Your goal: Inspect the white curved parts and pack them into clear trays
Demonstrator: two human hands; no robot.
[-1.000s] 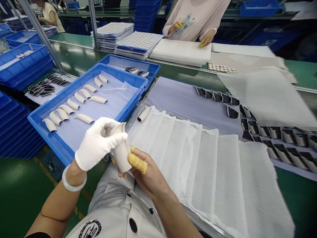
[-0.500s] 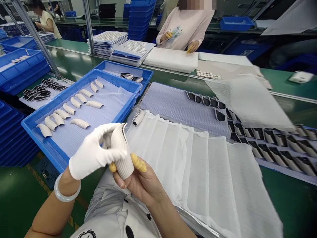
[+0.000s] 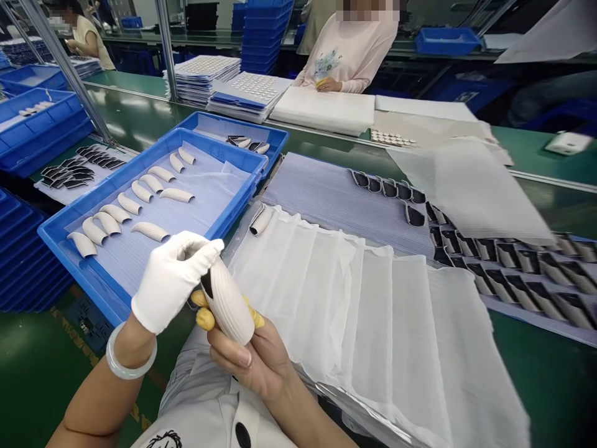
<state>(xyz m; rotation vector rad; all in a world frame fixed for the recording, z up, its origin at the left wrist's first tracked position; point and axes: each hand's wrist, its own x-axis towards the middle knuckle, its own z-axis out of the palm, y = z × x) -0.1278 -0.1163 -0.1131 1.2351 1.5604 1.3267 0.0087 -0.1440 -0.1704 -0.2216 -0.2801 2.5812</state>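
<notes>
Between my hands is a cream, ribbed, curved shell piece (image 3: 229, 305) with a dark inside, tilted with its upper end to the left. My left hand (image 3: 170, 283), in a white glove, pinches that upper end between thumb and fingers. Lower down, my right hand (image 3: 254, 361), with yellow finger cots, is wrapped round the piece from below. Similar shell pieces (image 3: 109, 223) lie in rows on a lined blue tray (image 3: 60, 255) to the left. Another shell piece (image 3: 262, 221) rests at the upper left corner of a pleated white sheet (image 3: 373, 311).
Dark-lined pieces (image 3: 522, 280) lie in rows at right, partly under a translucent sheet (image 3: 471, 193). A metal post (image 3: 69, 68) rises at left. Across the bench, a person in a pink top (image 3: 349, 56) stands behind white sheets (image 3: 321, 109). Stacked blue trays (image 3: 21, 255) stand at lower left.
The shell piece has been turned, so its ribbed back faces up and its dark opening faces left. My left fingers have shifted to its upper tip. The person opposite has drawn their hands together.
</notes>
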